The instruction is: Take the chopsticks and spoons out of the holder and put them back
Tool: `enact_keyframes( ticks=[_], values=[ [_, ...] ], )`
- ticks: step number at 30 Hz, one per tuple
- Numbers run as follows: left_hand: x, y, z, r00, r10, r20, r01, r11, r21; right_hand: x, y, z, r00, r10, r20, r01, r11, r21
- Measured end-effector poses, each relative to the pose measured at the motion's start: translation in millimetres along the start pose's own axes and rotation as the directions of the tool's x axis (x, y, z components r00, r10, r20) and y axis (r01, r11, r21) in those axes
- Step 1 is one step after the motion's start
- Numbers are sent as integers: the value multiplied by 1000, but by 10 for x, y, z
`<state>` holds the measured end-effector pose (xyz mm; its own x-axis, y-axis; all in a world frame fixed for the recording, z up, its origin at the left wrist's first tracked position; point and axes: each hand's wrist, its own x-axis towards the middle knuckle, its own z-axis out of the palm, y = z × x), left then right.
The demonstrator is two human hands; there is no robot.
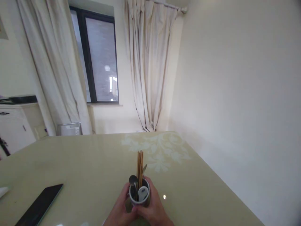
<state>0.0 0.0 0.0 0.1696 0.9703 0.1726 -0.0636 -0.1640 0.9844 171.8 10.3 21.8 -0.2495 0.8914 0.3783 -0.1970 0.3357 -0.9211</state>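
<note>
Both hands are wrapped round a round utensil holder (149, 201) with a pale rim, low in the middle of the head view. My left hand (122, 204) grips its left side, and my right hand (154, 201) its right side; the thumbs come together at the front. Several wooden chopsticks (140, 168) stand upright in the holder. A dark metal spoon (133, 179) leans to the left, and another metal utensil (145, 169) sticks out at the back right. Inside lies a white round-ended piece (143, 193) whose kind I cannot make out. The holder's base is hidden by my hands.
The glossy greenish table (94, 163) bears a pale floral pattern at the far right. A black tablet-like slab (39, 205) lies at left, near a white object (3, 191) at the edge. A wall (235, 110) runs along the table's right side. Curtains (150, 62) hang behind.
</note>
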Motion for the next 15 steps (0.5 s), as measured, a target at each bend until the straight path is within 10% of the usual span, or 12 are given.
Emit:
enact_keyframes(
  ticks=[7,15],
  values=[
    [85,-77,-93,999,45,-3,-43,982,184,107,95,-192,952,-51,-301,-34,962,-271],
    [143,-48,-74,992,53,-111,-23,966,257,286,-55,-1238,781,-174,-600,-201,840,-505]
  ],
)
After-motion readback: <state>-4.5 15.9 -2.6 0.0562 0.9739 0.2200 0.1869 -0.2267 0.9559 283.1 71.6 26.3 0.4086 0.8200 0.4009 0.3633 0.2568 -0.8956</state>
